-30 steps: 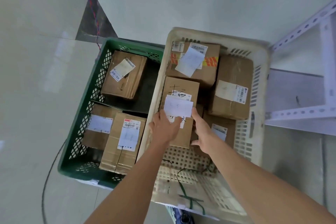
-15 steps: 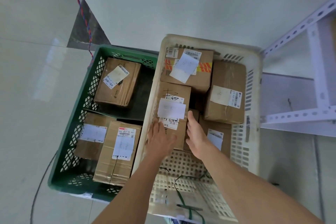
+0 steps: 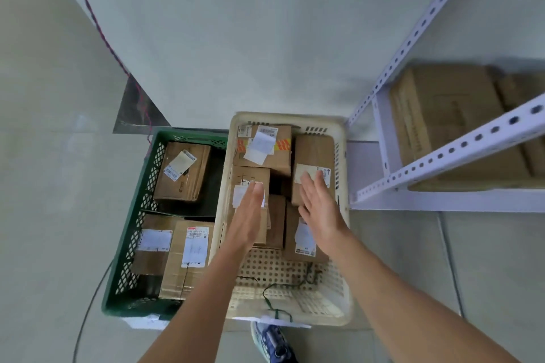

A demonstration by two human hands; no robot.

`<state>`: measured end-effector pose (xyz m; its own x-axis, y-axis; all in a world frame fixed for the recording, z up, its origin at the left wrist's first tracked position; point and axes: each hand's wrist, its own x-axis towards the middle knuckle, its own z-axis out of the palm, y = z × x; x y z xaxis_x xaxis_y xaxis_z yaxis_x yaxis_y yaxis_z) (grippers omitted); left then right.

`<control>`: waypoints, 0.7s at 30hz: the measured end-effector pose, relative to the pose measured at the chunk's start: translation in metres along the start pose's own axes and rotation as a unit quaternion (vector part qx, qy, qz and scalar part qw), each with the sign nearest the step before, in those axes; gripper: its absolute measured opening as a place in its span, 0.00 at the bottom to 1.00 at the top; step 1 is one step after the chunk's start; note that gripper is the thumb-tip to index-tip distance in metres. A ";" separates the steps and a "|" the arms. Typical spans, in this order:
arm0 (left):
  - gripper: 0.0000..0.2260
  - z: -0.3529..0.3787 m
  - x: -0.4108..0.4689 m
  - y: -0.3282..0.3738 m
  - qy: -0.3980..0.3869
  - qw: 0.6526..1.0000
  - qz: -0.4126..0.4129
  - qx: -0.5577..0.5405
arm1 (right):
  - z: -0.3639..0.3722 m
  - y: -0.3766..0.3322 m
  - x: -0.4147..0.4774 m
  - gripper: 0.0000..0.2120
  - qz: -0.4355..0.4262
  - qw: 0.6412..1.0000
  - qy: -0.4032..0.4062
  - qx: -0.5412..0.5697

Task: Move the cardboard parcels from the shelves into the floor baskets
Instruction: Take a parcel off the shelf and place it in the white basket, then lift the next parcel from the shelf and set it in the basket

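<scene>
Both hands have let go: left hand (image 3: 249,216) and right hand (image 3: 320,208) lifted clear, fingers straight, holding nothing. Parcel (image 3: 247,175) now sits in the cream basket (image 3: 287,116). Drop looks done; a box (image 3: 442,121) on the shelf (image 3: 472,200) is probably next.

Parcel stockroom, slotted-steel shelving (image 3: 442,156), floor baskets (image 3: 343,138)

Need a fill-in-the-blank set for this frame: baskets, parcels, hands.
1. The green plastic lattice basket holds ___ cardboard parcels.
2. The left hand and right hand are both ___, holding nothing.
3. The cardboard parcel with orange striped tape lies in the cream plastic basket, to the green basket's ___.
4. A large cardboard box sits on the white perforated metal ___.
Answers: three; open; right; shelf.
</scene>
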<state>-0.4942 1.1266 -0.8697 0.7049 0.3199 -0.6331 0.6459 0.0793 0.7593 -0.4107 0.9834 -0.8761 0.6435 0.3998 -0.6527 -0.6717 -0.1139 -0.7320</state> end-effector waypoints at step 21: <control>0.18 0.272 -0.320 0.204 -0.074 0.989 0.128 -0.021 | -0.242 -0.166 -0.357 0.43 -0.147 0.989 0.013 0.016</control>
<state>-0.5082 0.7837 -0.5530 0.8810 0.1934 -0.4319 0.4301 0.0532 0.9012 -0.4407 0.6397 -0.5688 0.8213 0.3885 -0.4179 -0.4653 0.0321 -0.8846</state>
